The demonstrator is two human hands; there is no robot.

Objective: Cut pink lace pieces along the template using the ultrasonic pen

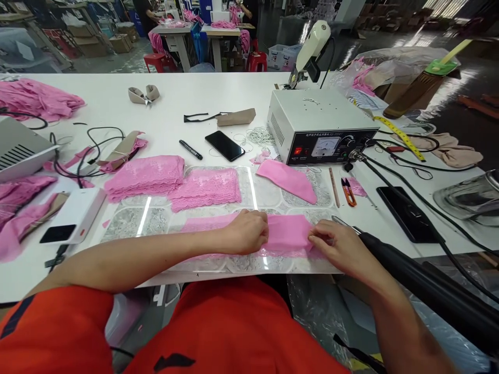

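Note:
A pink fabric piece (288, 232) lies flat on a glossy patterned board (156, 218) at the table's near edge. My left hand (247, 231) is curled and presses on the fabric's left part. My right hand (337, 244) pinches the fabric's right edge while a black wand-like tool (409, 272) with a metal tip runs under the wrist and forearm. Whether the fingers grip the tool is hidden. A pink lace strip (206, 221) extends left from under my left hand.
Stacks of pink lace (146, 176) and another pink piece (288, 179) lie further back on the board. A white control box (319, 124), two phones (225, 145) (407, 213), a marker (191, 149), snips (348, 191), a tape measure (401, 136) and cables sit around. People work at distant tables.

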